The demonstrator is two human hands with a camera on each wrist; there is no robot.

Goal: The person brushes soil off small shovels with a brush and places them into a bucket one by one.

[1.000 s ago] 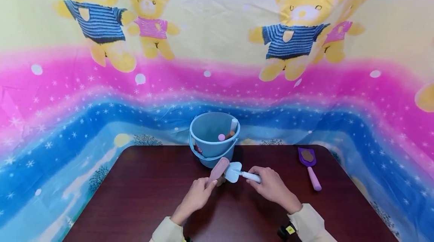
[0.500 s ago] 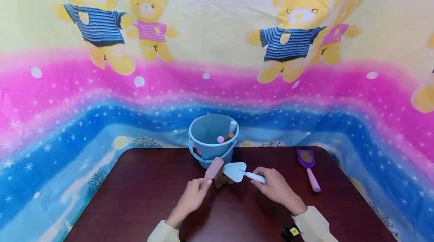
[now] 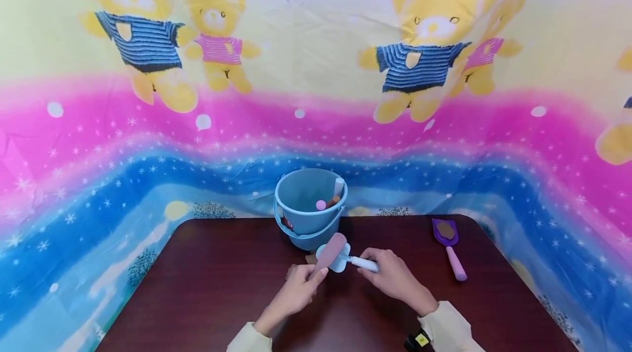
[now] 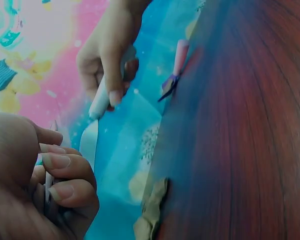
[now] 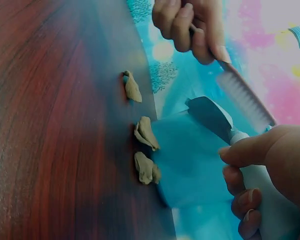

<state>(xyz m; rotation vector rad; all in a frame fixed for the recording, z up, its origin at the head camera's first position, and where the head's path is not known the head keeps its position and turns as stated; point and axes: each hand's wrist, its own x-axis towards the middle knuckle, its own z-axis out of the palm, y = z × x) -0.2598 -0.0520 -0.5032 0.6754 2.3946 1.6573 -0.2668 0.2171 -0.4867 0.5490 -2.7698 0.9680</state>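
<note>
My left hand [image 3: 296, 289] grips the handle of a pink brush [image 3: 332, 250], whose white bristles show in the right wrist view. My right hand [image 3: 393, 276] holds a small hand trowel [image 3: 364, 264] by its white handle, its pale blue blade pointing left. In the head view the brush lies across the blade and hides part of it; the bristles face the trowel. Below both tools, several lumps of brownish clay-like stuff [image 5: 146, 132] lie on the table, mostly covered in the head view.
A light blue bucket [image 3: 308, 226] stands behind the hands, with a white handle, a pink-ended piece and a brown piece inside. On the right of the dark wooden table [image 3: 212, 286] lies a purple shovel [image 3: 450, 241] with a pink handle and a brown lump on it. A printed cloth hangs behind.
The brush has moved right, from beside the trowel blade to across it. The trowel first shifted slightly right, then came back left. Both hands have kept their hold.
</note>
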